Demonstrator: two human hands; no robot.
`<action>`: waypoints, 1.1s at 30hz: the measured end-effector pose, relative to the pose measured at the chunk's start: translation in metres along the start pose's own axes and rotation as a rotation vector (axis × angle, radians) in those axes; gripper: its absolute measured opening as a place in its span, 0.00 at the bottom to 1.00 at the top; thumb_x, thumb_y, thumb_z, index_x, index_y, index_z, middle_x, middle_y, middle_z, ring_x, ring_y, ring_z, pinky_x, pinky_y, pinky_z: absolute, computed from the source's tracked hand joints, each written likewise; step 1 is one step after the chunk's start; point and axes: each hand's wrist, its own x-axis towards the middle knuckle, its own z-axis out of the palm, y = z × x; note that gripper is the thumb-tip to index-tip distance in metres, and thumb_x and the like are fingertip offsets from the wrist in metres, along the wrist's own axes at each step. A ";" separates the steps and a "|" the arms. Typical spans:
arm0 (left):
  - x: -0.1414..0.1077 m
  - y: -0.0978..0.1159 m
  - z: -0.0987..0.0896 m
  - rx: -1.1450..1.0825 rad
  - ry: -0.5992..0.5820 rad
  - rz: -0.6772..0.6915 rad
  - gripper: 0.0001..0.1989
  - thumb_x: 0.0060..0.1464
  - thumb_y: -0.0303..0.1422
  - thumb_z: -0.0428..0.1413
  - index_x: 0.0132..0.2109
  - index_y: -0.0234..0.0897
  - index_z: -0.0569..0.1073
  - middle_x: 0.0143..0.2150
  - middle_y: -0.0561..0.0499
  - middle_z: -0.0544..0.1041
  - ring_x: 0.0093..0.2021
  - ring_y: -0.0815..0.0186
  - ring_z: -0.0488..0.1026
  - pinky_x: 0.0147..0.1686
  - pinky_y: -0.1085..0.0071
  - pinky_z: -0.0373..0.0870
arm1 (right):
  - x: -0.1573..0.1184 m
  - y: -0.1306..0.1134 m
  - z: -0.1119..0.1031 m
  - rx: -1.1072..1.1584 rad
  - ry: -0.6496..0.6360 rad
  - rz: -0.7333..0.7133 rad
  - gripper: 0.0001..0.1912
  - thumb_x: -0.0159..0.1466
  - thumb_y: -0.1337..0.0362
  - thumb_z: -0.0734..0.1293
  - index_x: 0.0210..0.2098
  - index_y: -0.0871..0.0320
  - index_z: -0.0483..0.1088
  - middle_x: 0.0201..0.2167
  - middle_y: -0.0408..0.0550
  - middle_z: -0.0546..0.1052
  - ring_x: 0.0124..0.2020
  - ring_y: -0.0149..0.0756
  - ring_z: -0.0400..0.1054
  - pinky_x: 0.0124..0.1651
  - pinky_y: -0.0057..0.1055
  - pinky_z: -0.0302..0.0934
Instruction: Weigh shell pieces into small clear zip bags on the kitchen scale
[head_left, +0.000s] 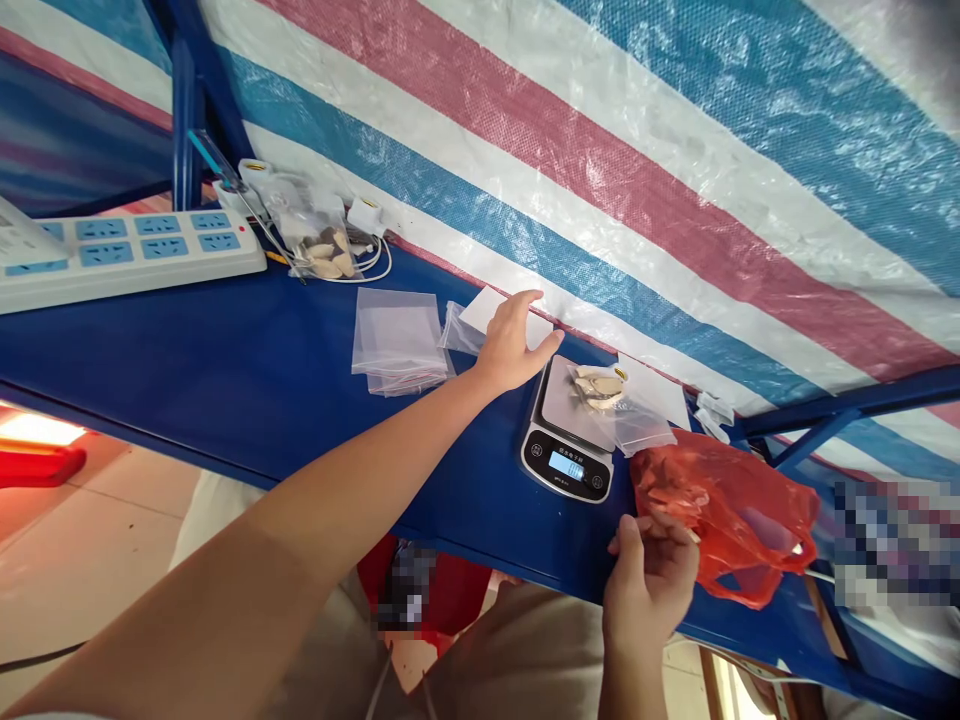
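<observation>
The right hand (651, 572) is nearest, palm turned up and fingers curled, at the near edge of a crumpled red plastic bag (731, 510). It overlaps the bag in view; whether it grips anything cannot be told. The two hands are apart from each other.

Next inward, a digital scale (568, 430) stands on the blue worktop (187, 350), its display lit but too small to read with certainty. The clear zip bag (642, 430) lies on the scale platform, its pale slices (598, 387) gathered at one end and its flat film overhanging the right side.

Handling: expect a light load in soft, slippery film. The slices look dry and are probably stiff and brittle. Take hold of the flat, unfilled film; do not squeeze the filled end.

The left hand (517, 345) is spread and empty, its thumb toward the scale. It overlaps a white card (484, 308) in view; contact cannot be confirmed. A stack of flat clear bags (397, 335) lies to its left.

Farther back stand a second filled bag (328, 250) and a power strip (135, 250), before a striped tarpaulin (525, 130).
</observation>
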 end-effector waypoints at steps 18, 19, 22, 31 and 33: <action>0.003 0.013 -0.002 -0.035 0.052 -0.045 0.30 0.60 0.43 0.56 0.24 0.41 0.43 0.21 0.58 0.44 0.23 0.71 0.44 0.27 0.64 0.47 | -0.011 0.003 -0.003 -0.090 0.275 0.083 0.28 0.57 0.52 0.80 0.16 0.52 0.61 0.15 0.35 0.52 0.20 0.28 0.46 0.23 0.33 0.48; 0.003 0.011 -0.001 -0.036 0.032 -0.044 0.28 0.61 0.40 0.54 0.23 0.41 0.43 0.20 0.57 0.43 0.23 0.71 0.44 0.27 0.64 0.47 | -0.010 0.004 -0.004 -0.122 0.264 0.071 0.28 0.57 0.52 0.80 0.16 0.52 0.61 0.15 0.35 0.52 0.19 0.28 0.46 0.23 0.33 0.48; 0.005 0.005 0.000 -0.021 0.019 -0.042 0.25 0.60 0.32 0.51 0.22 0.41 0.43 0.20 0.57 0.43 0.23 0.70 0.45 0.27 0.64 0.48 | -0.010 0.006 -0.008 -0.222 0.206 0.017 0.29 0.60 0.51 0.78 0.16 0.52 0.59 0.14 0.36 0.56 0.19 0.28 0.48 0.23 0.32 0.49; 0.000 0.003 -0.002 0.047 -0.043 -0.026 0.18 0.56 0.28 0.52 0.26 0.42 0.49 0.21 0.57 0.52 0.24 0.69 0.51 0.29 0.65 0.49 | 0.015 -0.036 0.002 -0.218 0.047 -0.138 0.23 0.62 0.47 0.75 0.47 0.56 0.72 0.37 0.50 0.80 0.34 0.40 0.75 0.38 0.35 0.69; 0.000 0.005 -0.002 0.051 -0.064 -0.027 0.16 0.55 0.27 0.52 0.27 0.42 0.50 0.22 0.57 0.55 0.24 0.68 0.53 0.29 0.66 0.50 | 0.029 -0.050 0.009 -0.350 -0.046 -0.270 0.29 0.63 0.47 0.73 0.57 0.56 0.72 0.49 0.57 0.82 0.40 0.44 0.77 0.45 0.41 0.70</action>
